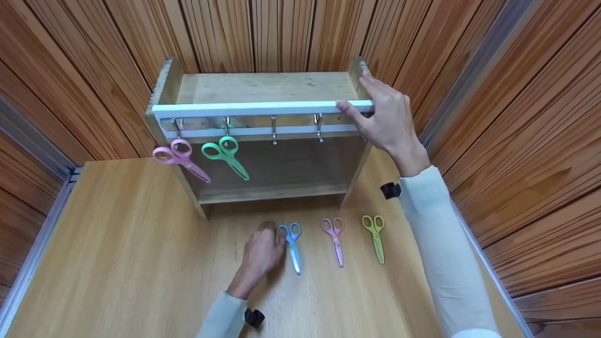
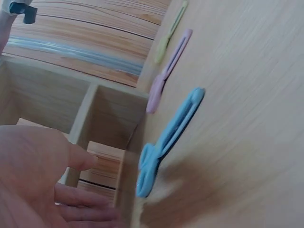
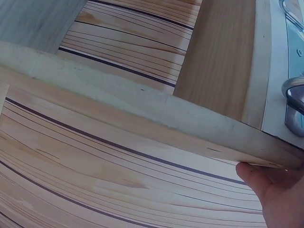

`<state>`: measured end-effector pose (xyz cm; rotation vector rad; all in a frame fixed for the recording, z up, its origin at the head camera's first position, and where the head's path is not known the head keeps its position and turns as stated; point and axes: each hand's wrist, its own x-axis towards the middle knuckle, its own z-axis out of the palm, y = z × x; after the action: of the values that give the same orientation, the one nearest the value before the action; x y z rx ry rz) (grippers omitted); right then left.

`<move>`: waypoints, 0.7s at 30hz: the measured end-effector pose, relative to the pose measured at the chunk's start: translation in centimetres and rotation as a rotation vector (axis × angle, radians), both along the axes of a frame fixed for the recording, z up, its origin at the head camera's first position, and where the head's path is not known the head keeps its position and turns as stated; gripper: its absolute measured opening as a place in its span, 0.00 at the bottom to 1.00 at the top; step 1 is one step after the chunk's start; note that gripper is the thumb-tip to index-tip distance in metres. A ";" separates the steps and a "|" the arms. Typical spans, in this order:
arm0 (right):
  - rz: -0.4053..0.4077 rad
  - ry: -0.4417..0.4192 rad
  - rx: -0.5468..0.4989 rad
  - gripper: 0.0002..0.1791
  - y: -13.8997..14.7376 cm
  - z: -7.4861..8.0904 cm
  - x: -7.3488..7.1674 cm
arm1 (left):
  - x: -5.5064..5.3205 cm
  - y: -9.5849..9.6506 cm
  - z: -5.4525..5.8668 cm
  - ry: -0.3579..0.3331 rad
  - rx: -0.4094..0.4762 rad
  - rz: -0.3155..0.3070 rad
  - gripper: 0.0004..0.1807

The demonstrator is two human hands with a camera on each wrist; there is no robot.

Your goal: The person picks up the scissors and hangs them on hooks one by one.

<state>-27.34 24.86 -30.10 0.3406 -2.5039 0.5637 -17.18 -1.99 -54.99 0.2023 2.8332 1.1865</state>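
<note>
My left hand (image 1: pixel 264 248) is low over the table, right beside the handle loops of the blue scissors (image 1: pixel 294 252). In the left wrist view its fingers are loosely extended, with a gap between them and the blue scissors (image 2: pixel 166 137). My right hand (image 1: pixel 389 117) grips the upper right corner of a wooden shelf rack (image 1: pixel 267 87), thumb over the white front rail and fingers along the side panel. Pink scissors (image 1: pixel 180 157) and green scissors (image 1: pixel 227 153) hang by their loops from the two leftmost hooks.
Lilac-pink scissors (image 1: pixel 337 244) and yellow-green scissors (image 1: pixel 376 239) lie to the right of the blue ones on the wooden table (image 1: pixel 127 244). Bare metal hooks (image 1: pixel 274 129) line the rail farther right. Wood-panelled walls (image 1: pixel 281 37) stand behind and at the sides.
</note>
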 end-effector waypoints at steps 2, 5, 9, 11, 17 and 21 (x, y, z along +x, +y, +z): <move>0.009 0.009 -0.008 0.49 0.0 -0.1 -0.1 | 0.1 0.7 -0.6 0.078 -0.067 0.021 0.23; 0.013 0.023 -0.016 0.48 0.1 -0.2 0.0 | 0.5 1.8 -1.2 0.147 -0.147 0.040 0.32; 0.009 0.030 -0.022 0.47 0.3 -0.2 0.0 | 1.3 3.2 -1.6 0.165 -0.243 0.044 0.39; 0.008 0.038 -0.026 0.46 0.3 -0.2 0.0 | 1.5 3.9 -1.7 0.196 -0.319 0.044 0.40; 0.015 0.055 -0.040 0.46 0.3 -0.4 -0.2 | 1.7 5.7 -2.4 0.279 -0.548 0.031 0.41; 0.025 0.055 -0.043 0.47 0.0 -0.7 -0.4 | 1.9 6.1 -3.2 0.315 -0.661 0.024 0.38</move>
<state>-27.71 24.86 -30.76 0.3662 -2.4349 0.6086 -15.26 4.15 -58.15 0.3330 3.3111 0.1768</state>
